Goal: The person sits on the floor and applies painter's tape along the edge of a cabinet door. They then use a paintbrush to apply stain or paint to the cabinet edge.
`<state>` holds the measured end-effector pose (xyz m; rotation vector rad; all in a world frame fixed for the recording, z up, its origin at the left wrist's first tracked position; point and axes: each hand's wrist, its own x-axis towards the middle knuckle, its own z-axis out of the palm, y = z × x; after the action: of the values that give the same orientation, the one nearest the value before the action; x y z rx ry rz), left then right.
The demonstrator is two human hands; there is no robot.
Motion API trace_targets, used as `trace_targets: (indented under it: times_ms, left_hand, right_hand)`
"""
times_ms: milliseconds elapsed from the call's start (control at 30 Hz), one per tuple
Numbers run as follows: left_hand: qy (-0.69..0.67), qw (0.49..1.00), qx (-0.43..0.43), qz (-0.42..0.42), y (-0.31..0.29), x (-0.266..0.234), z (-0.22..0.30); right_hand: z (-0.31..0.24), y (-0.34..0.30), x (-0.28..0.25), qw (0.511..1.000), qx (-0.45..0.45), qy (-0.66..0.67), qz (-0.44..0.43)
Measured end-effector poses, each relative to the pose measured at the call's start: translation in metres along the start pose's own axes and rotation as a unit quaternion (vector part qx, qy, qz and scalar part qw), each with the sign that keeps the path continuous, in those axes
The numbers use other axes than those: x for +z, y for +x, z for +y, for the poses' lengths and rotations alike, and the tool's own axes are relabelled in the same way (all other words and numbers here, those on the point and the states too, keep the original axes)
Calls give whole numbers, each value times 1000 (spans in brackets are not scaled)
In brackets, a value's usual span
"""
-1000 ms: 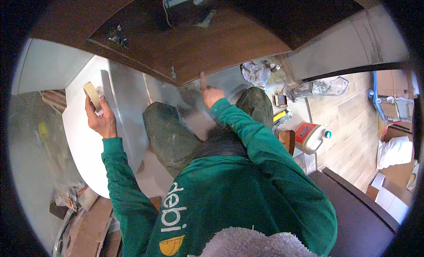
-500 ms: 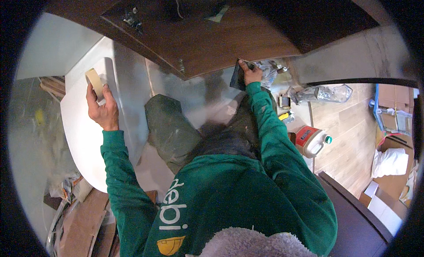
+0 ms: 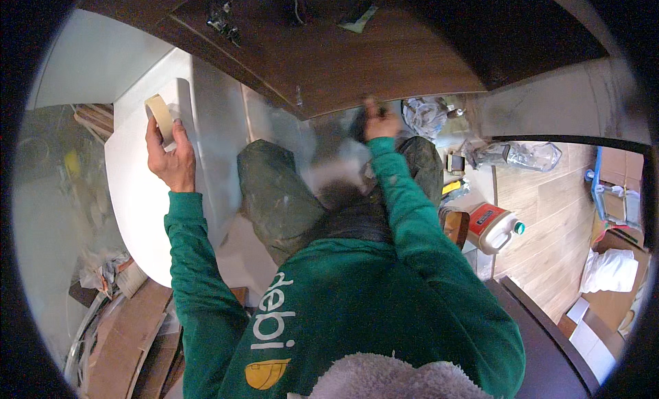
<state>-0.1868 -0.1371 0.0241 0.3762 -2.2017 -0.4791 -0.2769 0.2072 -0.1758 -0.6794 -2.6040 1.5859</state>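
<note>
In my left hand [image 3: 175, 162] is a roll of beige masking tape [image 3: 158, 118], gripped at its lower end between thumb and fingers. The hand hovers over or rests by a white, rounded surface [image 3: 137, 207]; contact is hard to tell. My right hand [image 3: 383, 123], smeared by motion, is close to the near edge of a brown wood-grain panel [image 3: 398, 63]. It grips a dark flat piece [image 3: 360, 126], whose kind I cannot make out. Below the panel, my knees [image 3: 274, 186] are bent.
Crumpled clear plastic [image 3: 424, 118] lies right of my right hand. A red-labelled jug [image 3: 494, 227] with a green cap stands farther right, near a wood-look floor [image 3: 542, 200]. Brown boards [image 3: 130, 337] lie at lower left. Metal hardware [image 3: 223, 21] is fixed on the panel.
My right hand has shifted left along the panel's edge with the dark flat piece and is now blurred. My left hand keeps its grip on the tape. The whole view has shifted slightly.
</note>
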Motion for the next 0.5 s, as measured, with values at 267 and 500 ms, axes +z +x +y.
trace_targets:
  times_ms: [267,500]
  left_hand:
    - [-27,999,-19,-5,-1,2,3]
    - [-50,998,-30,-15,0,1,5]
  right_hand:
    - [79,-27,51,994,-47,79,-61]
    - [129,88,-74,984,145,-63,76]
